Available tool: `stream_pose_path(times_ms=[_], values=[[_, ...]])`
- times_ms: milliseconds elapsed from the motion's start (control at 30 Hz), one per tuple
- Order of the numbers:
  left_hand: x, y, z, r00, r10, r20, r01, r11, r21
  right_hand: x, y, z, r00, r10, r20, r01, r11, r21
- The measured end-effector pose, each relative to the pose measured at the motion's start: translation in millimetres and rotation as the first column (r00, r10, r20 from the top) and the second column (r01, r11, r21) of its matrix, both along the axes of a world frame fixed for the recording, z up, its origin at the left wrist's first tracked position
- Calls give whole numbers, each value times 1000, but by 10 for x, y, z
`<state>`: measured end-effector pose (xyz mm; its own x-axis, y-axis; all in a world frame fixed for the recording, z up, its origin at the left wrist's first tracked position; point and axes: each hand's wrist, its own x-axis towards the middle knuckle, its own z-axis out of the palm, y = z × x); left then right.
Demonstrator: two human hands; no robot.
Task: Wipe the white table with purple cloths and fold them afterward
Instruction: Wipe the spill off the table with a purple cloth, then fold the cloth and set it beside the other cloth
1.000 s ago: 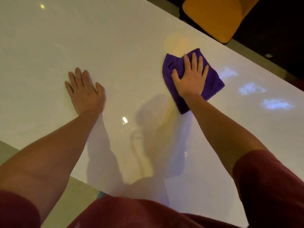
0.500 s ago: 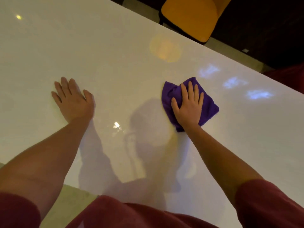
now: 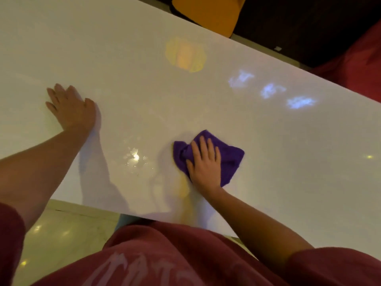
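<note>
At the left of the frame the left hand lies flat on the white worktop, fingers straight, arm extended. Right of centre, the right hand presses palm-down on the bunched purple cloth, fingers straight, holding nothing.

cloth on table under right hand, left hand flat on table well to its left, chair behind table

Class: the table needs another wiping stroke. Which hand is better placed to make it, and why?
The right hand. It lies flat on the purple cloth, pressing it to the white table. The left hand rests on bare table, apart from the cloth.
</note>
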<state>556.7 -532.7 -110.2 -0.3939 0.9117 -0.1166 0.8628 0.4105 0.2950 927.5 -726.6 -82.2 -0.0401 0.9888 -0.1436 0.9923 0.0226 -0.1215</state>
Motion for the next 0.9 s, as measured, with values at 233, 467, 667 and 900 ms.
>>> stream_pose_path(times_ms=[233, 467, 667, 900], values=[[501, -1370, 443, 977, -136, 167, 79, 947, 311, -885, 23, 209, 947, 272, -168, -286, 956, -60], [142, -1740, 834, 877, 52, 477, -106, 991, 87, -1814, 580, 615, 817, 34, -576, -259, 913, -314], [-499, -1346, 1571, 476, 204, 856, -157, 977, -146, -2541, 1054, 1229, 512, -188, -838, -133, 947, -294], [-1425, -1121, 2243, 404, -120, 907, -22, 990, 141, -3451, 1357, 1782, 326, -147, -934, -36, 985, -167]])
